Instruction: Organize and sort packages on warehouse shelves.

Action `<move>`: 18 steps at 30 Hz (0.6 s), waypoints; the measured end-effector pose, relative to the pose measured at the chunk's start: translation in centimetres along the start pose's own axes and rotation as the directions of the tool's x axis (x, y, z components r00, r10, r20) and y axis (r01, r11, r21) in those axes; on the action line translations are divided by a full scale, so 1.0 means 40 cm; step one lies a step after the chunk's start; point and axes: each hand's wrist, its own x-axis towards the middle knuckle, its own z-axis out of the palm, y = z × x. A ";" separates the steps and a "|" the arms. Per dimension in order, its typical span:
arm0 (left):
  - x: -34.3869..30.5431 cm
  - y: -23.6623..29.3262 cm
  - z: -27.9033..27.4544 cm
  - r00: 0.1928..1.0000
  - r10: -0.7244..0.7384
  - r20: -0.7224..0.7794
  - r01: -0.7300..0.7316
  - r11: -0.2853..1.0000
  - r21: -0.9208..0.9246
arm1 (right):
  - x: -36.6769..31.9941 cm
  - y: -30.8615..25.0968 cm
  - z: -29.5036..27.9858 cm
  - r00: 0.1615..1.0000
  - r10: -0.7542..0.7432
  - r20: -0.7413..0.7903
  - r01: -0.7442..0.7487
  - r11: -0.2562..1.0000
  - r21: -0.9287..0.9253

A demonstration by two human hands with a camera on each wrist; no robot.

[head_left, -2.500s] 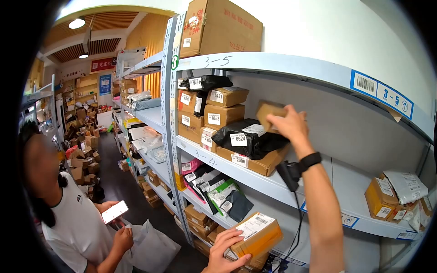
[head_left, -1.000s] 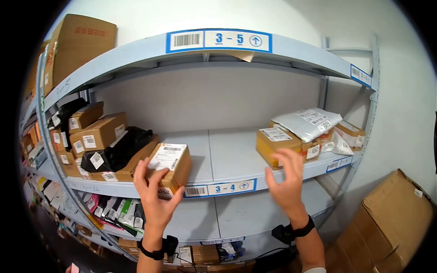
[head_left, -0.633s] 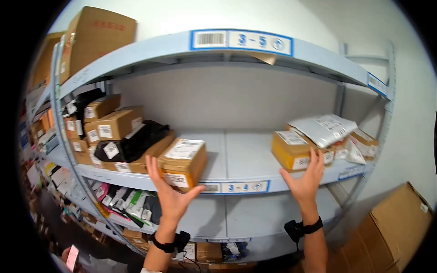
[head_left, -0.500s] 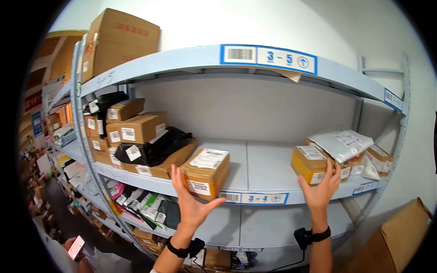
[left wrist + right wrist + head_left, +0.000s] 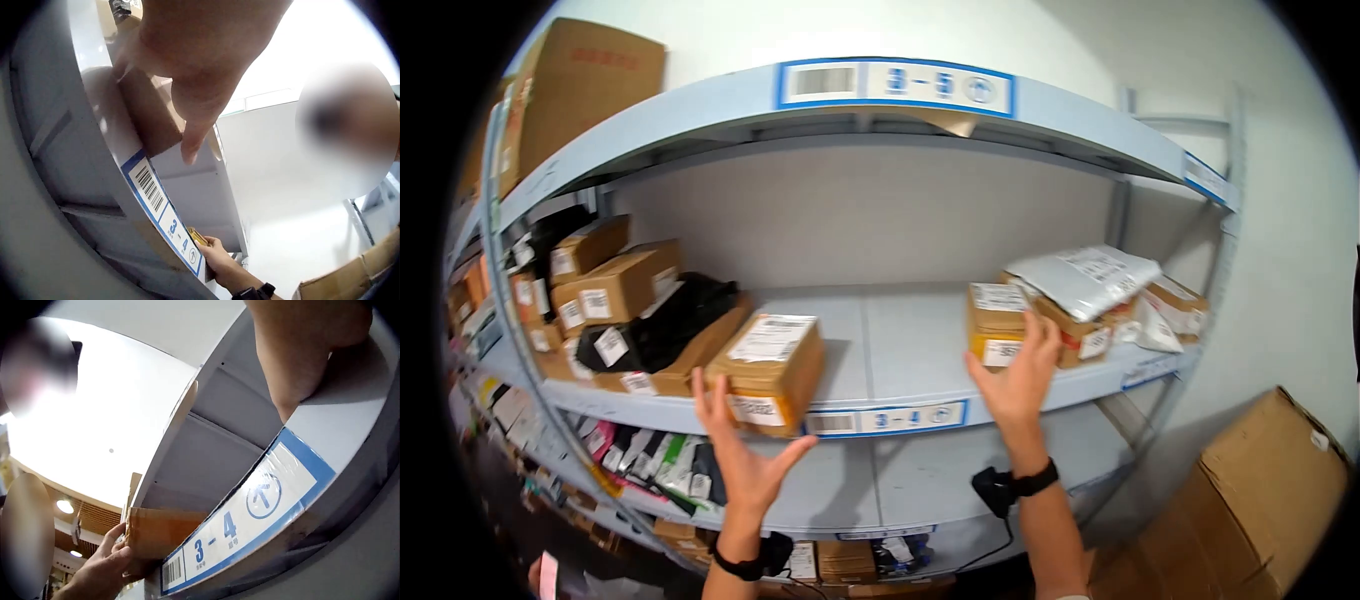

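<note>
- The left hand (image 5: 745, 455) is released, not clenched: straight, spread fingers lie against the front face of a labelled cardboard box (image 5: 772, 362), with the thumb stretched out under its lower edge.
- That box sits at the front lip of the shelf (image 5: 900, 345), partly overhanging the "3-4" label strip (image 5: 887, 416) just right of the thumb.
- The right hand (image 5: 1012, 378) is likewise released, its flat fingers pressing the front of a smaller box (image 5: 996, 322) directly above the palm.
- A grey mailer bag (image 5: 1085, 280) lies on the parcels just right of that box.
- Left of the left hand, a black bag (image 5: 665, 325) rests on stacked boxes (image 5: 615, 285).
- Bare shelf lies between the hands.
- Well below and right of the right hand stands a large carton (image 5: 1270, 480).
</note>
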 end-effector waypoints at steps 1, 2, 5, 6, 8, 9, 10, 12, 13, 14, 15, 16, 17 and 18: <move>0.001 0.002 0.004 1.000 -0.011 -0.011 0.011 1.000 -0.003 | 0.000 0.003 0.004 1.000 0.002 -0.003 -0.002 1.000 -0.003; -0.002 -0.006 0.008 1.000 -0.016 -0.014 0.016 1.000 -0.008 | 0.000 0.004 0.005 1.000 0.001 -0.004 -0.001 1.000 -0.003; -0.002 -0.002 0.010 0.993 -0.116 0.014 0.116 0.993 -0.031 | 0.000 0.003 0.000 1.000 -0.017 -0.021 0.017 1.000 0.006; -0.002 -0.007 0.012 0.993 -0.113 0.019 0.114 0.993 -0.018 | 0.000 0.003 -0.001 1.000 -0.008 -0.030 0.008 1.000 -0.010; 0.001 -0.007 0.015 0.994 -0.106 0.017 0.106 0.994 -0.007 | 0.000 0.002 -0.005 0.999 -0.022 -0.031 0.023 0.999 0.031; 0.002 -0.012 0.016 0.995 -0.095 0.018 0.095 0.995 -0.007 | 0.001 0.000 -0.009 1.000 -0.025 -0.008 0.025 1.000 0.018; 0.001 -0.023 0.017 0.997 -0.077 0.018 0.078 0.997 -0.016 | 0.000 0.000 -0.009 1.000 -0.021 -0.016 0.021 1.000 0.005; 0.003 -0.019 0.020 0.997 -0.081 0.015 0.081 0.997 -0.014 | -0.001 -0.001 -0.010 1.000 -0.027 -0.010 0.027 1.000 0.015; 0.003 -0.015 0.021 0.994 -0.102 0.024 0.102 0.995 -0.007 | -0.002 -0.002 -0.011 0.999 -0.033 -0.014 0.033 0.999 0.004; 0.004 -0.019 0.024 0.996 -0.085 0.015 0.085 0.996 -0.004 | -0.002 -0.001 -0.011 0.999 -0.028 -0.022 0.028 1.000 -0.007; 0.005 -0.015 0.023 0.996 -0.086 0.017 0.086 0.996 -0.008 | -0.003 0.000 -0.012 1.000 -0.028 -0.013 0.028 1.000 -0.006; 0.008 -0.011 0.023 0.996 -0.086 0.018 0.086 0.996 -0.011 | -0.003 0.000 -0.011 1.000 -0.027 -0.006 0.027 1.000 -0.003; 0.009 -0.013 0.026 0.996 -0.083 0.017 0.084 0.996 -0.017 | -0.004 -0.001 -0.012 1.000 -0.026 -0.014 0.026 1.000 -0.001; 0.010 -0.017 0.028 0.998 -0.068 0.015 0.068 0.998 -0.018 | -0.006 0.001 -0.012 0.999 -0.023 -0.023 0.022 1.000 -0.013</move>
